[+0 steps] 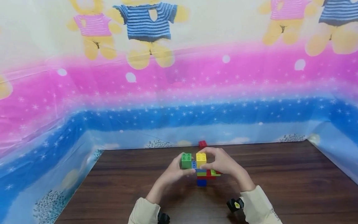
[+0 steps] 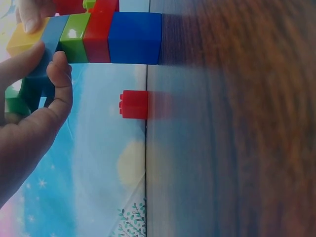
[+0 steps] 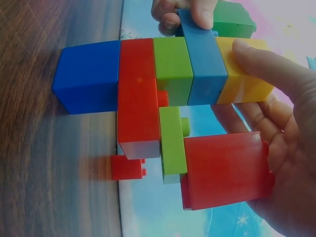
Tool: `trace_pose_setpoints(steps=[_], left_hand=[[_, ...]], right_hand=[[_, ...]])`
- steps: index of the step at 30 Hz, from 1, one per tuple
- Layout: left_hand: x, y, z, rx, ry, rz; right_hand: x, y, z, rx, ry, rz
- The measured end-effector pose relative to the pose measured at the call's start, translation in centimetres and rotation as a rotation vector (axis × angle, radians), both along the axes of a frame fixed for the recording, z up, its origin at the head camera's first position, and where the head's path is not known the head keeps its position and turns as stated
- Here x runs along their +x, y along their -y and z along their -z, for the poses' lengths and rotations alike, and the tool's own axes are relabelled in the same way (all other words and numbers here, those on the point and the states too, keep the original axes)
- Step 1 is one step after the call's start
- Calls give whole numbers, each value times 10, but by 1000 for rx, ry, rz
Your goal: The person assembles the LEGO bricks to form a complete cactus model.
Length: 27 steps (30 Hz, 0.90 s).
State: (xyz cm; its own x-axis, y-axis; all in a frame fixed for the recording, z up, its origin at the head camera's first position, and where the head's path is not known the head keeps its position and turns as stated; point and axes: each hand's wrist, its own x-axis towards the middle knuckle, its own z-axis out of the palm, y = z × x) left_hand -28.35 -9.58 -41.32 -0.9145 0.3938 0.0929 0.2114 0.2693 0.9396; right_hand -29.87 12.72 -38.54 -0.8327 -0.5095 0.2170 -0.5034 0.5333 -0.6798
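A tower of toy building bricks stands on the table. From bottom to top come a dark blue brick (image 3: pixel 88 76), a long red brick (image 3: pixel 138 94), a lime brick (image 3: pixel 173 69), a light blue brick (image 3: pixel 206 64) and a yellow brick (image 1: pixel 201 160). On the red brick's overhang sit a thin lime brick (image 3: pixel 172 140) and a red block (image 3: pixel 224 170). My left hand (image 1: pixel 173 170) pinches the light blue brick's left end, where a green brick (image 1: pixel 186 160) sits on top. With thumb and fingers, my right hand (image 1: pixel 223 161) grips the yellow brick from the right side.
A separate red brick (image 1: pixel 202 143) stands at the back of the brown wooden table (image 1: pixel 126 177), beyond the tower. A patterned cloth (image 1: pixel 179 115) hangs behind the table and along its sides.
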Motion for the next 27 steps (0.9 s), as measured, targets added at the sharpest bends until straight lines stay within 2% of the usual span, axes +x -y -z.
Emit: trace_pose_setpoints(steps=[20,27], left_hand=[[-1,-1,0,9,-12,26],[-2,0,1,15,-21,9]], right_hand=[[2,-3,3,-54,-9,-3],[4,-2,3,-96,-24,-25]])
